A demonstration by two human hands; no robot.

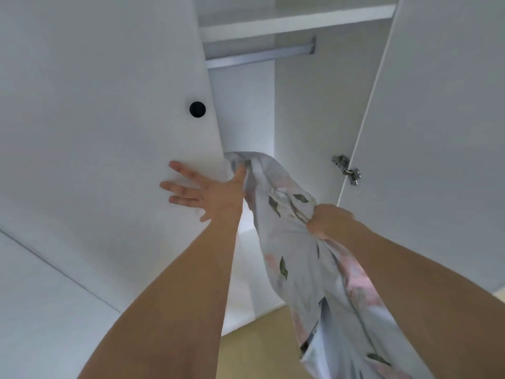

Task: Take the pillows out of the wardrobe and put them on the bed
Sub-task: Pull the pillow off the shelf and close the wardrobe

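Right hand [326,220] is fisted tight on the floral pillow [297,258], which hangs half out of the wardrobe [306,110]; left hand [202,191] is spread flat on the left door [103,110], thumb maybe touching fabric

pillow [289,242]: white cover, green leaves, pink blooms | state: limp, bunched | pose: hanging diagonally | place: upper end inside open white wardrobe [308,110], lower end outside

One head-worn wide-angle view — close in, facing the open wardrobe [300,110], tilted upward toward its shelf [295,21] and rail [259,57].
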